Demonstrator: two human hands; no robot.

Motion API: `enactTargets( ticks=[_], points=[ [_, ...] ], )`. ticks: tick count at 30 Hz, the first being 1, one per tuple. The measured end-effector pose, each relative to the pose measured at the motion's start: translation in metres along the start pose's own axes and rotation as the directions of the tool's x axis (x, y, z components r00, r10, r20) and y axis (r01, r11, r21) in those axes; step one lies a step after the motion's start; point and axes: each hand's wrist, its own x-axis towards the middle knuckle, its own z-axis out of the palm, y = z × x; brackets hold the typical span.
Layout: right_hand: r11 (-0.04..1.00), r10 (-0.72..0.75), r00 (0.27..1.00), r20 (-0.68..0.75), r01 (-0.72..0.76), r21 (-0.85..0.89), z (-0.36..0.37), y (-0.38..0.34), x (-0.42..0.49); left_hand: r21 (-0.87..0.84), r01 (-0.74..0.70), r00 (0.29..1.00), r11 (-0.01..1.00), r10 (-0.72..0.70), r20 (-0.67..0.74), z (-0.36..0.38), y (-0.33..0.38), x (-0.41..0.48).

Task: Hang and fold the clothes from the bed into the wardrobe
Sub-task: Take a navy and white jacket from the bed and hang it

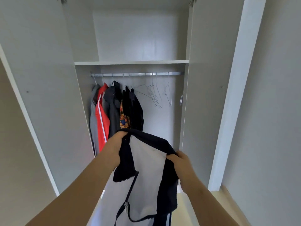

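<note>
I stand in front of the open white wardrobe (130, 62). A dark navy zip jacket with a white lining (146, 163) hangs between my hands, its collar stretched open and its zipper dangling below. My left hand (116, 144) grips the collar's left side. My right hand (180, 162) grips the right side. The jacket is held below the metal rail (136, 74). Several garments (114, 110), grey, red and black, hang at the rail's left. Several bare wire hangers (156, 93) hang to their right.
Both wardrobe doors stand open, the left door (40, 88) and the right door (210, 88) flanking me. A shelf sits above the rail. A white door frame (231, 98) and a grey wall lie to the right, with pale floor below.
</note>
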Motion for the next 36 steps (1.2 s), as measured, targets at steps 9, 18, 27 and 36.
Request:
enactTargets(
  ticks=[9,18,27,36],
  points=[
    [0.976,0.116,0.959,0.259,-0.063,-0.206,0.03,0.007,0.108,-0.035,0.004,0.987,0.999,-0.009,-0.16,0.016,0.021,0.099],
    [0.98,0.088,0.976,0.199,-0.049,-0.192,0.063,-0.022,0.279,-0.086,-0.026,0.997,0.996,0.02,-0.077,0.063,0.076,0.251],
    [0.971,0.026,0.99,0.135,0.007,-0.241,0.09,-0.05,0.415,-0.072,0.026,0.999,0.997,-0.024,0.029,0.107,0.124,0.372],
    [0.982,0.01,0.981,0.196,0.028,-0.189,0.087,-0.069,0.54,-0.135,0.056,0.998,0.989,-0.049,0.05,0.138,0.135,0.476]
  ],
)
